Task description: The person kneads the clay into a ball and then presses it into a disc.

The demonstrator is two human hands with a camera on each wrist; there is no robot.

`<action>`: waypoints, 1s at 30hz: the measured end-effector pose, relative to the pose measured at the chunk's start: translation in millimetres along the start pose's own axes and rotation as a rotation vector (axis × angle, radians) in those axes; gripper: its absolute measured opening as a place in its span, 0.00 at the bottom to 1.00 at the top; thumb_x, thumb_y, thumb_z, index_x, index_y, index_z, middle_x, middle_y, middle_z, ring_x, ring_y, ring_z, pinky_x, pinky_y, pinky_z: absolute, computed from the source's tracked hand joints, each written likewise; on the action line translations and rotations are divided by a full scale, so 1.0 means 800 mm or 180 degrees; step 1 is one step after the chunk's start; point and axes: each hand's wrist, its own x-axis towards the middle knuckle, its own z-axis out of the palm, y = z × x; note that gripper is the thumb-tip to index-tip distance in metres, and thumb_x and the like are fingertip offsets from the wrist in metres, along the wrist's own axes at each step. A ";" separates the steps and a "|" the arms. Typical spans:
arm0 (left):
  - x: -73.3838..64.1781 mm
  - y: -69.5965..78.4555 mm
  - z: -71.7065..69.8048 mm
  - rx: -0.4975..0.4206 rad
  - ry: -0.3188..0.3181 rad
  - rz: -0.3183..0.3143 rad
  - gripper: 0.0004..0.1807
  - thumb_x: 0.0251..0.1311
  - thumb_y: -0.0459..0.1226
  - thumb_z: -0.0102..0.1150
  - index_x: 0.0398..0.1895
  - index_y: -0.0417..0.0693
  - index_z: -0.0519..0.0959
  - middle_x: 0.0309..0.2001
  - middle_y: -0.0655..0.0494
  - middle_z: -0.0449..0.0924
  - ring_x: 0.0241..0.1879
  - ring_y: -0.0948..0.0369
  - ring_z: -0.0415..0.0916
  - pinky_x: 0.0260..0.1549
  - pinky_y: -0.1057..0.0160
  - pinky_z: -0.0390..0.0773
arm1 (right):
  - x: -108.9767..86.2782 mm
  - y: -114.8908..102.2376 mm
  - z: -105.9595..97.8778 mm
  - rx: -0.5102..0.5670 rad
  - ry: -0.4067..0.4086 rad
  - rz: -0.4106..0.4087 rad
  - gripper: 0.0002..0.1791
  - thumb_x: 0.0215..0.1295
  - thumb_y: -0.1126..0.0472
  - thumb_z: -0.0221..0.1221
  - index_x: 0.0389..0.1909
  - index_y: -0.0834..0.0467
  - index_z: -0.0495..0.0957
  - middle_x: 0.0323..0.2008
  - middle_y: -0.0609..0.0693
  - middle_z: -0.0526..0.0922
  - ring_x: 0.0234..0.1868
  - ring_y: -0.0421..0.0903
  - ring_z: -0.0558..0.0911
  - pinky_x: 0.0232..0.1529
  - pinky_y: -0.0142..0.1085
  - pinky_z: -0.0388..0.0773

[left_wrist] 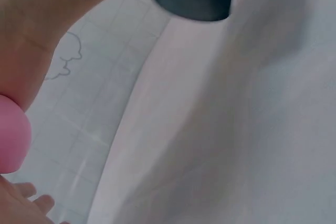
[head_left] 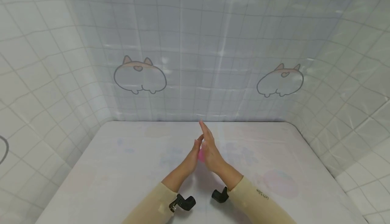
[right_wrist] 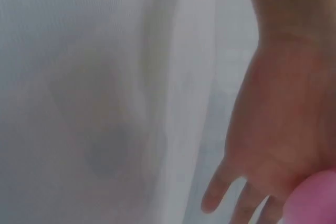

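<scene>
A small, smooth, rounded pink piece (head_left: 201, 155), like a ball, sits between my two palms above the table. My left hand (head_left: 192, 157) presses it from the left with straight fingers. From the other side my right hand (head_left: 211, 156) presses against it, its fingers straight and pointing up and away. The fingertips come close together above the piece, and the palms cover most of it. The pink piece (left_wrist: 11, 136) shows at the left edge of the left wrist view. In the right wrist view, the pink piece (right_wrist: 314, 201) lies against a palm with extended fingers.
A pale table (head_left: 122, 176) with faint coloured prints spreads beneath both hands. A gridded curtain (head_left: 195, 58) with cartoon animal drawings rises behind it and along the sides. Black wrist cameras (head_left: 186, 203) stick out from the cream sleeves (head_left: 153, 203).
</scene>
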 end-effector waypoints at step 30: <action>-0.008 0.036 -0.009 -0.0890 0.0336 0.1156 0.45 0.72 0.65 0.11 0.81 0.44 0.36 0.81 0.47 0.36 0.79 0.48 0.34 0.72 0.40 0.33 | -0.013 0.027 0.010 0.0447 -0.0367 0.0671 0.46 0.70 0.24 0.25 0.81 0.44 0.38 0.81 0.47 0.40 0.79 0.55 0.41 0.69 0.70 0.40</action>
